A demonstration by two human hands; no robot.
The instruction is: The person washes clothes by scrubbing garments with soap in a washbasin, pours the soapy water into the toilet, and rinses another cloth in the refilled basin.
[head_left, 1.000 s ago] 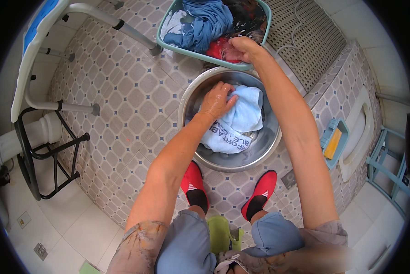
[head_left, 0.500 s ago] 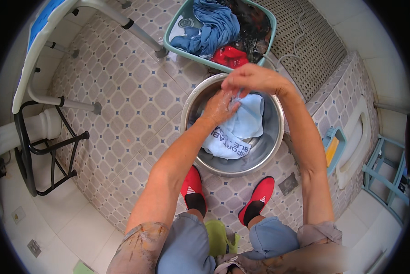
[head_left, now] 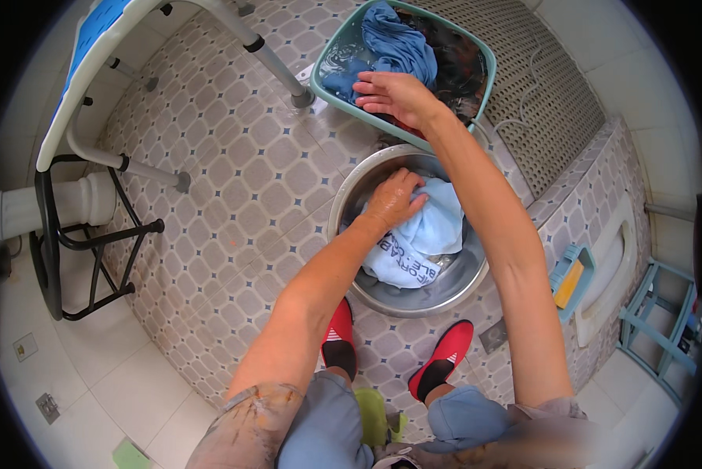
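A steel basin [head_left: 417, 301] on the tiled floor holds a light blue cloth [head_left: 433, 223] with dark lettering, bunched and wet-looking. My left hand [head_left: 396, 197] is down in the basin at the cloth's upper left part, fingers bent around a fold of it. Beyond the basin stands a teal tub [head_left: 343, 105] with water, a blue garment [head_left: 398, 43] and dark cloth [head_left: 460, 66] in it. Over its near side is my right hand [head_left: 398, 98], fingers stretched and holding nothing. A red cloth in the tub is mostly hidden behind that hand.
A stool with grey metal legs [head_left: 277, 66] and a black folding frame [head_left: 93, 242] stand at left. A perforated grey mat [head_left: 539, 86] lies at back right. At right are a small blue basket [head_left: 574, 273] and a blue rack [head_left: 660, 320]. My red shoes [head_left: 445, 356] flank the basin's near side.
My right hand has left my left hand above the basin and moved forward over the tub, its fingers now extended. The left hand has gone lower, onto the light blue cloth.
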